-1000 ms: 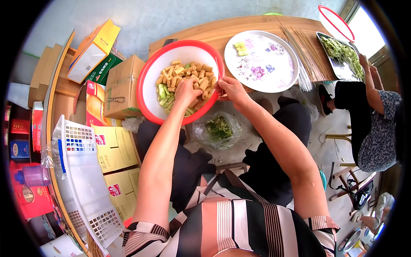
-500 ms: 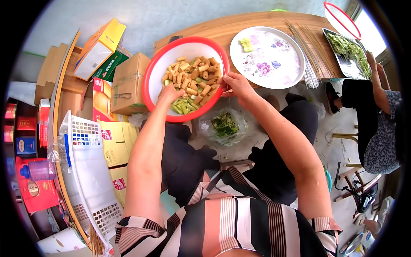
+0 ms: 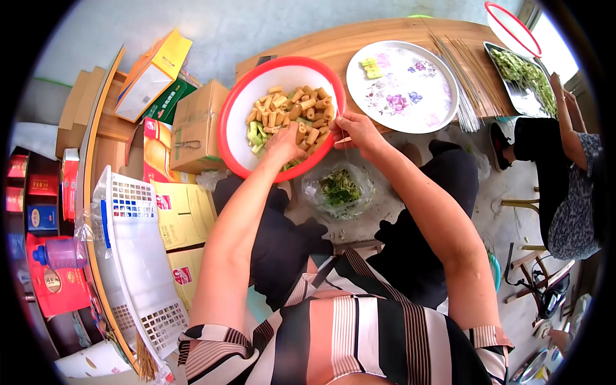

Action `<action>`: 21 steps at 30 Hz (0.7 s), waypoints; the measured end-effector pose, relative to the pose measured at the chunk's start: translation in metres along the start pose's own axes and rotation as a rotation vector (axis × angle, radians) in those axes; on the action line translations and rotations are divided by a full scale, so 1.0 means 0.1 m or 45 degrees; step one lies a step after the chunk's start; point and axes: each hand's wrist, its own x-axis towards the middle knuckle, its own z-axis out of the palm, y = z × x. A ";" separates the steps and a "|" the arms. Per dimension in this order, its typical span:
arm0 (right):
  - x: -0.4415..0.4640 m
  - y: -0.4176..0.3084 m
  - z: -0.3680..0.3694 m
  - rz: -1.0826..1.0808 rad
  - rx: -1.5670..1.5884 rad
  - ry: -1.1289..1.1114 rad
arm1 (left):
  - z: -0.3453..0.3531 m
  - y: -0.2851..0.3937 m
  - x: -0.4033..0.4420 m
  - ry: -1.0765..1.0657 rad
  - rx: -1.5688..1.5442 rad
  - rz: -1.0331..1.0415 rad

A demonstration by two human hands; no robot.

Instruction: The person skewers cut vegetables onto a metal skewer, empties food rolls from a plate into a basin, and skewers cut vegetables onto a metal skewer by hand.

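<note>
A white basin with a red rim [image 3: 224, 144] holds short brown tube-shaped pieces [image 3: 276, 106] and pale green cut stalks [image 3: 257, 136]. My left hand [image 3: 284, 144] reaches into the basin among the pieces, its fingertips partly hidden, so what they hold does not show. At the basin's right rim, my right hand [image 3: 355, 131] is closed in a pinch on a thin skewer, which is hard to make out. A round white tray with flowers [image 3: 401, 80] bears a few yellow-green pieces [image 3: 371, 67] just beyond my right hand.
Thin skewers [image 3: 471, 83] lie right of the tray, near a metal tray of chopped greens [image 3: 523, 77]. A co-worker's hands [image 3: 564, 96] are beside it. Below the basin is a plastic bag of greens [image 3: 340, 189]. Cardboard box [image 3: 199, 128] and white crate [image 3: 138, 250] stand left.
My left hand has moved within the basin, toward the green stalks and then back right among the brown pieces. My right hand stays by the rim. The view has shifted slightly.
</note>
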 end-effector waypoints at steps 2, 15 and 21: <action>-0.03 0.01 0.01 0.029 0.005 -0.037 | 0.13 -0.01 0.12 0.087 -0.078 0.054; -0.03 -0.08 0.01 0.073 -0.004 -0.042 | -0.02 0.04 0.96 0.561 -0.535 0.173; -0.03 -0.05 -0.02 0.086 0.046 -0.030 | -0.19 0.14 0.27 0.535 0.121 1.281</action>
